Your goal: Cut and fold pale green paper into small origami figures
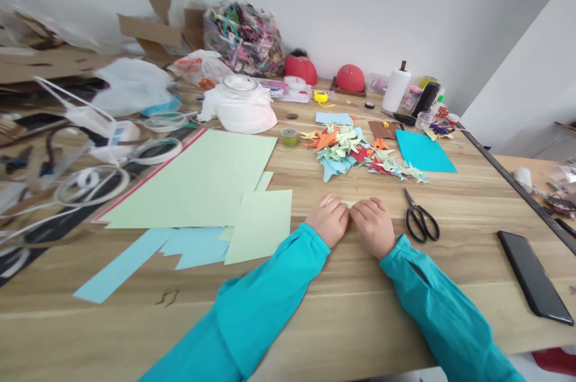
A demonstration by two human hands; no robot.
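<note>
My left hand point(330, 219) and my right hand point(374, 225) rest side by side on the wooden table point(405, 310), both in teal sleeves. Their fingers are curled and pressed down on a small pale green piece of paper point(346, 204), of which only a sliver shows between the knuckles. Just beyond my hands lies a pile of small folded paper shapes point(355, 154) in orange, green, blue and red. Black scissors point(420, 218) lie to the right of my right hand.
Large pale green sheets point(198, 181) and light blue offcuts point(135, 262) lie to the left. A teal sheet point(425, 153) sits at back right, a black phone point(533, 277) at right. Tape rolls, bags, a white pot and boxes crowd the left and back.
</note>
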